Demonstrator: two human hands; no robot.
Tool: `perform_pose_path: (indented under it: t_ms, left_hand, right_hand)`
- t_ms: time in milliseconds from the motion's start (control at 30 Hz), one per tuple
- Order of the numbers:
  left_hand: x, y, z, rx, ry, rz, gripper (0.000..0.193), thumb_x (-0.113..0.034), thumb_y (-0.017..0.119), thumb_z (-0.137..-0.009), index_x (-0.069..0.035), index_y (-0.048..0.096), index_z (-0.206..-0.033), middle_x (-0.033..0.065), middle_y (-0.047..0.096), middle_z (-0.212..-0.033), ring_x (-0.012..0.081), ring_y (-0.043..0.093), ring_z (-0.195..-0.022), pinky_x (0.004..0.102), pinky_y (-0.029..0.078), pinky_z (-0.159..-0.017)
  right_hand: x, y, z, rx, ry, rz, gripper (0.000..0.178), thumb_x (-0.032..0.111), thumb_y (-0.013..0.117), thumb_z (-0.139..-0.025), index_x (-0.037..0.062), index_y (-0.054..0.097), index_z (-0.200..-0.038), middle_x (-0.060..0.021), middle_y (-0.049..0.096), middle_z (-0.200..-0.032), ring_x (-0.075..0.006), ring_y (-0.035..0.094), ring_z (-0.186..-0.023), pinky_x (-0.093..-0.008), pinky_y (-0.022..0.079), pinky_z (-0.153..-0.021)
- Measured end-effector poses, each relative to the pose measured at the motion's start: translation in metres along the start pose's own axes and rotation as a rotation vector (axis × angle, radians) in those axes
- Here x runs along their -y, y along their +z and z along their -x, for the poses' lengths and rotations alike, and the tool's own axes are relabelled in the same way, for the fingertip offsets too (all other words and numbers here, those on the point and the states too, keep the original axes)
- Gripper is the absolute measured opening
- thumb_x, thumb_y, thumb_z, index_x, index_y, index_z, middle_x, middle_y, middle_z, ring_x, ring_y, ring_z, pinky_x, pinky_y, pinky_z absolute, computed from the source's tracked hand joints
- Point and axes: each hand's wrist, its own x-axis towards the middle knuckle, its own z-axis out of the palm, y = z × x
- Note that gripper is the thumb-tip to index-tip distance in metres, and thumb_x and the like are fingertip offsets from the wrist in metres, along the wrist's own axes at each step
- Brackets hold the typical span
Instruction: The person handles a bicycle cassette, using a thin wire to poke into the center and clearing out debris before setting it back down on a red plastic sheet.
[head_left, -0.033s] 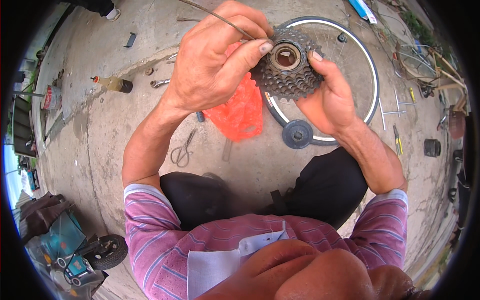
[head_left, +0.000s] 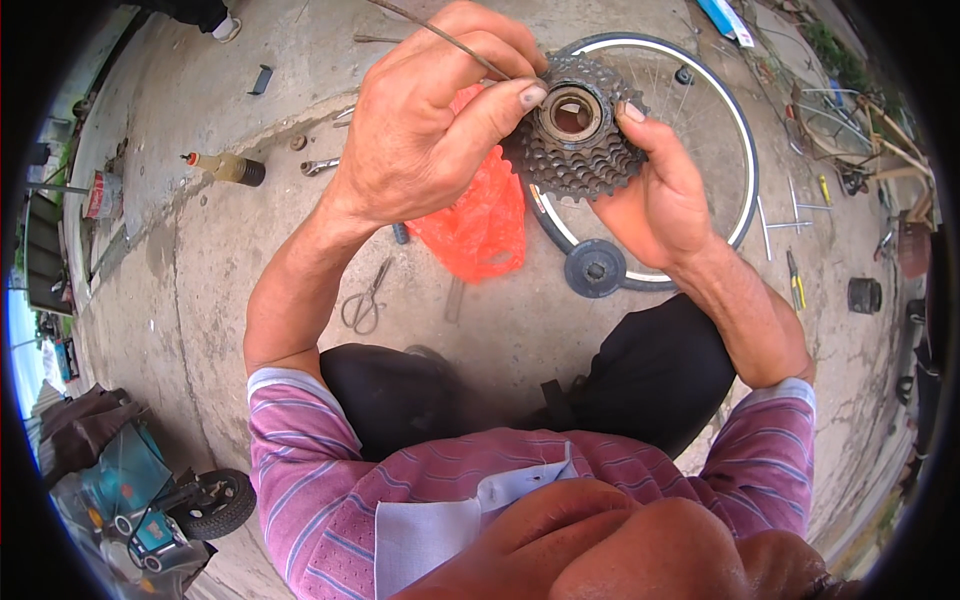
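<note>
A dark, greasy bicycle freewheel [head_left: 585, 165] with stacked toothed sprockets is held up in front of me, its round hollow centre facing upward. My right hand [head_left: 665, 205] grips it from the right, the thumb resting on the upper sprockets and the other fingers hidden beneath. At its left edge, my left hand [head_left: 415, 125] is closed in a pinch on a thin metal rod [head_left: 445, 36]. The rod slants from beyond the knuckles toward the freewheel's rim; its tip is hidden by the thumb and fingers.
On the concrete lie a bicycle wheel [head_left: 751, 130], a black disc [head_left: 595, 268], a red plastic bag [head_left: 475, 235], scissors [head_left: 366, 305], a wrench [head_left: 318, 167] and yellow-handled pliers [head_left: 796, 285]. A bottle of yellowish liquid [head_left: 225, 168] lies left. Another person's shoe [head_left: 228, 29] shows far left.
The rod's upper end has shifted very slightly to the right. Both hands and the freewheel look the same.
</note>
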Motion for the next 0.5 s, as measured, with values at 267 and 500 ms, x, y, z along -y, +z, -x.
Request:
perform_pose_path:
  t_ms: [267, 500]
  left_hand:
    - [0.0050, 0.0039, 0.0065, -0.048, -0.119, 0.319, 0.008, -0.002, 0.062, -0.093, 0.005, 0.065, -0.093, 0.0151, 0.064, -0.106, 0.0222, 0.064, -0.099, 0.0318, 0.051, -0.084]
    - [-0.0031, 0.0049, -0.0006, -0.027, 0.054, 0.202, 0.011, -0.001, 0.063, -0.091, 0.006, 0.068, -0.098, 0.0178, 0.065, -0.109, 0.0244, 0.064, -0.103, 0.0332, 0.051, -0.088]
  right_hand:
    - [0.0010, 0.0002, 0.0012, 0.034, 0.042, -0.047, 0.041, 0.028, 0.042, -0.103, -0.0025, 0.056, -0.128, -0.0136, 0.065, -0.125, -0.0235, 0.060, -0.118, -0.0425, 0.042, -0.108]
    - [-0.0018, -0.0033, -0.0005, 0.048, 0.068, -0.025, 0.041, 0.028, 0.042, -0.103, -0.0012, 0.057, -0.128, -0.0126, 0.064, -0.126, -0.0233, 0.059, -0.118, -0.0428, 0.042, -0.108]
